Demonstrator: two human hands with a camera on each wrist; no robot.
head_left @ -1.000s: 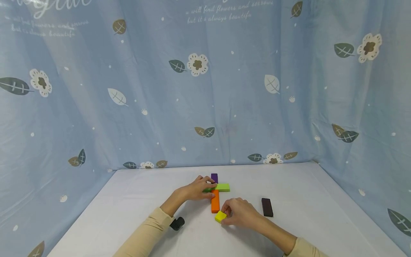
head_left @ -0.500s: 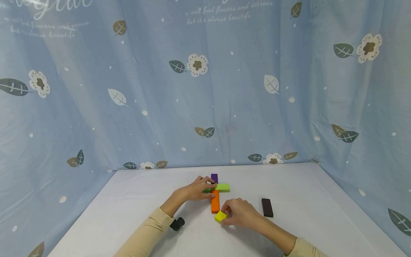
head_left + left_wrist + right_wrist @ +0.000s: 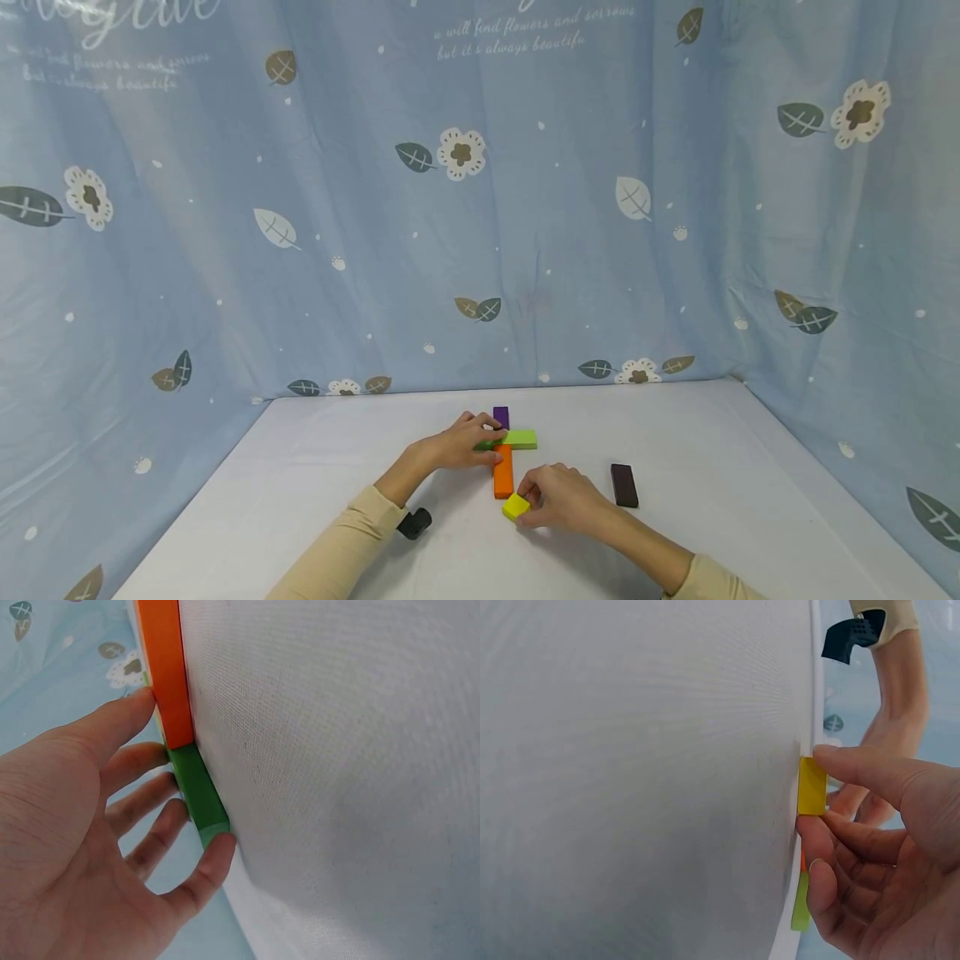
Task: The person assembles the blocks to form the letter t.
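Observation:
On the white table several coloured blocks lie close together in the head view. My left hand [image 3: 456,442] rests on them. Its thumb touches the orange block [image 3: 503,472], while the other fingers lie loosely along the dark green block [image 3: 196,784] and the little finger meets its end. A light green block [image 3: 521,439] extends to the right, and a purple block [image 3: 501,417] points away at the far side. Between thumb and fingers, my right hand [image 3: 562,497] pinches a yellow block [image 3: 812,786], turned at an angle near the orange block's near end.
A dark brown or black block [image 3: 624,485] lies apart, to the right of my right hand. A black device [image 3: 415,522] sits at the left wrist. The patterned blue curtain [image 3: 525,250] stands behind and along both sides of the table [image 3: 315,467].

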